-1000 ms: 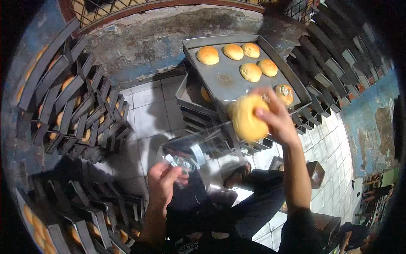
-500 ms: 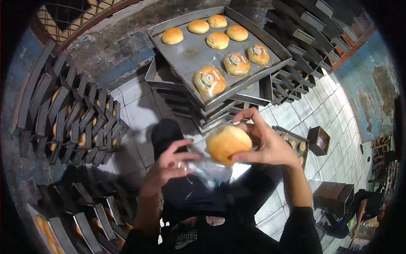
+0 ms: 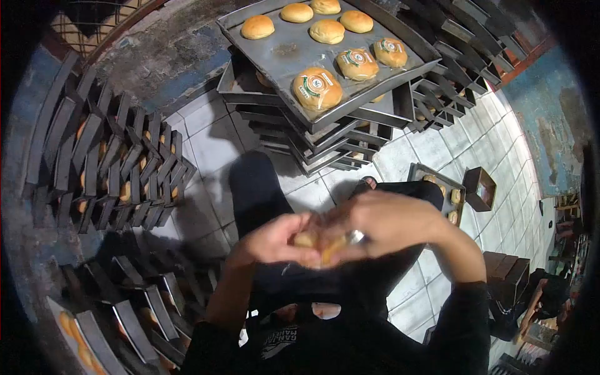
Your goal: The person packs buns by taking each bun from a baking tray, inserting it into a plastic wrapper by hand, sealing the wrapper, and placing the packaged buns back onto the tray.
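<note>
Over my lap, both hands close around one round golden bun [image 3: 326, 249], which is mostly hidden by the fingers. My left hand [image 3: 282, 240] grips its left side, and my right hand [image 3: 381, 226], blurred by motion, covers its right side. A small shiny piece of clear plastic shows at my right fingers. Beyond the hands, a metal tray [image 3: 275, 69] holds several bare buns [image 3: 327, 31]. Three buns in clear printed bags lie along its near side, one of them a large wrapped bun [image 3: 317, 89] by the near corner.
Under the tray is a crisscross stack of trays [image 3: 300, 147]. More stacked trays [image 3: 103, 169] with buns stand at left, lower left and upper right. On the tiled floor at right are a small tray [image 3: 461, 212] of items, an open box [image 3: 480, 189] and brown boxes [image 3: 506, 275].
My right hand has brought the bun down to my left hand, and both now close around it. The view has shifted, so the wrapped buns on the tray show fully.
</note>
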Available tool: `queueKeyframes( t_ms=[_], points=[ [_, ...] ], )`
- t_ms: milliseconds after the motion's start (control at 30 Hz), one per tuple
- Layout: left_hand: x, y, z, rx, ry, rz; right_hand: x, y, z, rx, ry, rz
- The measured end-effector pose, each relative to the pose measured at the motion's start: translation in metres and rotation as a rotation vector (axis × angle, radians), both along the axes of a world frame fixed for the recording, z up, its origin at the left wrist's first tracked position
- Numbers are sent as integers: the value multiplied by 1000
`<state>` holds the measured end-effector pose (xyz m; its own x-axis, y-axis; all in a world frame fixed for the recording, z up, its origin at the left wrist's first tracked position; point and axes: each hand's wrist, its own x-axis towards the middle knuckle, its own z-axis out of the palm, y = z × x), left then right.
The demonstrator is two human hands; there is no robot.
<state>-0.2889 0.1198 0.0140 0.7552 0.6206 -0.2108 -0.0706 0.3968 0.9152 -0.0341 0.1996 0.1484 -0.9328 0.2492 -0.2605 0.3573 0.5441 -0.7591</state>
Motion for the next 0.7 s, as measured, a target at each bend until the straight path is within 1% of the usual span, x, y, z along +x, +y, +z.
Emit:
queueKeyframes(
  t_ms=[33, 67, 100, 167, 200, 233, 267, 300, 333, 367, 400, 433, 467, 500, 533, 633, 700],
  points=[
    [4, -3, 1, 3, -27, 114, -2, 6, -3, 98, -87, 18],
    [6, -2, -17, 45, -57, 258, -1, 9, -10, 218, 155, -70],
    [7, -5, 0, 18, 89, 411, -3, 14, -11, 326, 125, -123],
    [12, -9, -12, -225, 18, 760, -14, 6, -14, 735, 32, -210],
    [9, -4, -15, -435, -262, 730, -26, -2, -8, 873, -150, -119],
    [5, 0, -20, -641, -542, 690, -37, -9, -18, 919, -16, -111],
    [6, 0, -34, -749, -905, 665, -46, -18, -37, 939, 31, -64],
    [5, 6, -33, -921, -1223, 603, -55, -28, -54, 956, 78, -16],
    [8, 10, -21, -693, -1038, 680, -64, -35, -58, 937, 283, -71],
    [8, 15, -10, -472, -847, 746, -70, -39, -58, 867, 321, -22],
    [2, 20, -10, -525, -888, 803, -72, -45, -53, 687, 303, -61],
    [0, 23, -7, -486, -874, 874, -74, -48, -48, 511, 279, -99],
    [-2, 23, -2, -432, -839, 904, -78, -46, -45, 507, 284, -85],
    [-3, 23, 3, -379, -800, 928, -81, -43, -44, 462, 267, -148],
    [-3, 23, 4, -377, -799, 933, -83, -42, -43, 417, 246, -216],
    [-2, 25, 9, -314, -798, 979, -90, -44, -61, 463, 300, -269],
    [-1, 24, 16, -267, -706, 1053, -93, -44, -70, 488, 310, -247]
  ],
)
